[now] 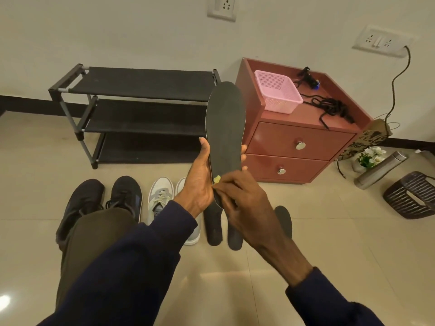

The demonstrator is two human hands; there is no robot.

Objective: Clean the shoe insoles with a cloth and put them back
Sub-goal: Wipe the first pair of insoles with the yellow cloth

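Now our left hand [200,182] grips the black insole [226,123] upright, while our right hand [247,201] pinches a yellow cloth [217,178] against its heel.

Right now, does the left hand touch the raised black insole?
Touching. The head view shows the left hand gripping the raised insole: its thumb lies on one edge, its fingers curl round the other.

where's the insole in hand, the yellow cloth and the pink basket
held insole [226,128]: head view, middle of its dark face
yellow cloth [217,178]: head view, bit showing at the insole's heel
pink basket [280,107]: head view, its near mesh wall
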